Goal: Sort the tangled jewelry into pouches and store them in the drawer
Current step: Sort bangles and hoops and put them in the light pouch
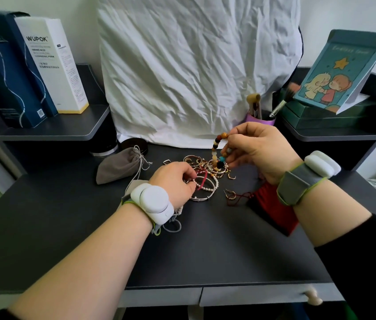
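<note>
A tangle of gold hoops, rings and thin chains (207, 166) lies near the middle of my dark grey desk (205, 245), toward its back edge. My right hand (258, 151) pinches a string of round wooden and coloured beads (217, 147) lifted above the pile, its lower end still touching the tangle. My left hand (173, 179) curls its fingers around a small white pearl strand (205, 187) that lies across a plain silver bangle (202, 191) on the near side of the pile. A loose gold earring (229, 195) sits just right of the bangle. A grey drawstring velvet pouch (119, 166) rests to the left of the pile, and a red fabric pouch (272, 206) lies to the right, partly under my right wrist. The pale drawer with a round knob (312, 296) runs along the desk's front edge, closed.
</note>
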Tool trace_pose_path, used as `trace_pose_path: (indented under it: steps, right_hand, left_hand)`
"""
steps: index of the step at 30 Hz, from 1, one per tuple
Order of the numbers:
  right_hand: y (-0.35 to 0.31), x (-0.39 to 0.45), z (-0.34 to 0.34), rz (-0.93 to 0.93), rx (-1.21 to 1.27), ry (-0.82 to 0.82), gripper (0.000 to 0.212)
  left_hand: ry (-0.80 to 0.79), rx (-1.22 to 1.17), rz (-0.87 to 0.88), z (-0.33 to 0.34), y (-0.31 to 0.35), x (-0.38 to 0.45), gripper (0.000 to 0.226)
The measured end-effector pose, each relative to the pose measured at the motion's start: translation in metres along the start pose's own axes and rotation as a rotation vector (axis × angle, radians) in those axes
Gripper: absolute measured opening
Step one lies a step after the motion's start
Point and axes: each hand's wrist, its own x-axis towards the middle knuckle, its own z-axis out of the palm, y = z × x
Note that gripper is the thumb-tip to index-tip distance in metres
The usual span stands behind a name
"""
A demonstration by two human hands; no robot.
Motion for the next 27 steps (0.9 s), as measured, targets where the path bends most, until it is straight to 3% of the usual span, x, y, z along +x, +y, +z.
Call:
trace_pose_path:
  steps: [10, 14, 19, 23, 27]
  right_hand:
    - [-0.006, -0.016, 0.012, 0.011, 0.071, -0.068, 0.009]
    - [-0.006, -0.026, 0.024, 0.028, 0.130, -0.102, 0.008]
    - [-0.002, -0.039, 0.041, 0.050, 0.216, -0.122, 0.010]
    - [0.003, -0.049, 0.054, 0.091, 0.336, -0.113, 0.012]
    - [0.014, -0.054, 0.068, 0.153, 0.414, -0.076, 0.011]
  left_hand:
    - [0.019, -0.022, 0.013, -0.016, -0.006, -0.016, 0.034]
    - [-0.027, 0.014, -0.099, -0.022, -0.013, -0.031, 0.040]
    - [0.012, 0.008, -0.179, -0.024, -0.019, -0.037, 0.015]
    - [0.083, -0.299, -0.271, -0.027, -0.025, -0.037, 0.006]
    - [0.188, -0.457, -0.315, -0.029, -0.032, -0.037, 0.006]
